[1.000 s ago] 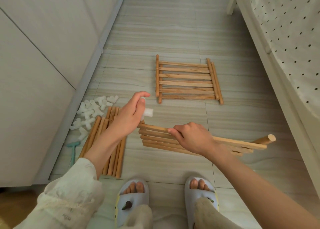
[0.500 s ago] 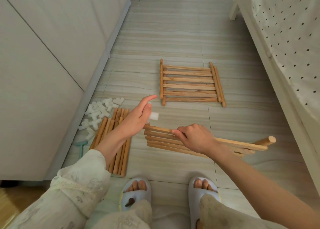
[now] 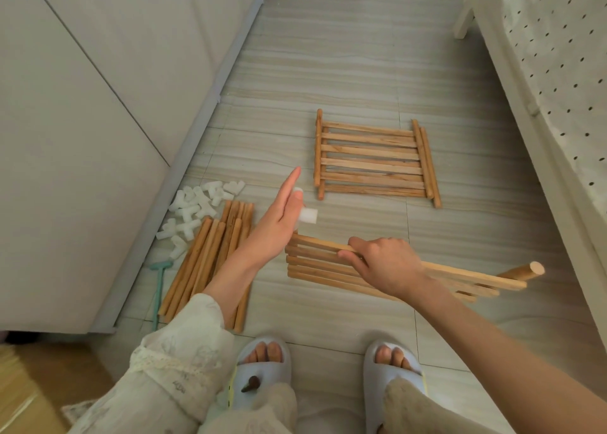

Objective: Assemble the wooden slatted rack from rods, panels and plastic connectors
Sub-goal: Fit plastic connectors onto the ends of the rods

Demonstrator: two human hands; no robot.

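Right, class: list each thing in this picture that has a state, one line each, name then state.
left hand: fingers straight, a white connector against the palm
white connector: on the near panel's left end
right hand: grips the near panel's top slat
near panel: held, tilted
far panel: flat on the floor
loose rods: bundled on the floor
spare connectors: piled beside the rods

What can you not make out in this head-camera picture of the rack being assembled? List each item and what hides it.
1. White connector: the left hand covers most of it, so its shape and the grip are unclear.
2. Held panel: the right hand hides its middle.
3. Rod bundle: the left forearm crosses it, so no count.
4. Connector pile: too small to sort.
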